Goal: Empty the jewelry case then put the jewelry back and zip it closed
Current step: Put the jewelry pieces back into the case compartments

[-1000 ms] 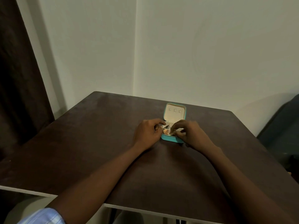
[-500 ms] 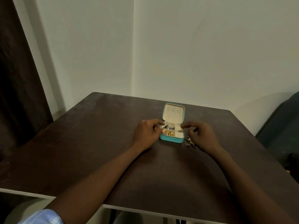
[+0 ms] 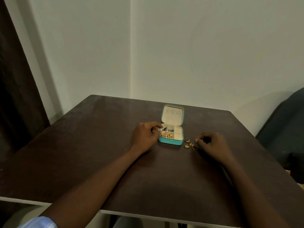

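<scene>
A small teal jewelry case (image 3: 170, 142) lies open mid-table, its cream-lined lid (image 3: 172, 116) standing up at the back. Its left compartments hold dark pieces (image 3: 167, 129), a rose-gold piece (image 3: 163, 134) and gold pieces (image 3: 170, 135); the ridged right section (image 3: 178, 134) shows nothing in it. Several gold rings (image 3: 189, 143) lie on the table just right of the case. My left hand (image 3: 144, 137) pinches the case's left edge near the hinge. My right hand (image 3: 212, 145) rests curled beside the rings, fingertips close to the rightmost one; I see nothing held in it.
The dark brown table (image 3: 98, 153) has its near edge at the bottom of the view and its far edge near a white wall corner. A dark curtain (image 3: 14, 96) hangs at the left. A dark chair (image 3: 286, 129) stands to the right of the table.
My right hand left the case and moved right, down onto the table. Rings that were not there a second ago now lie beside the case. My left hand stayed on the case's edge.
</scene>
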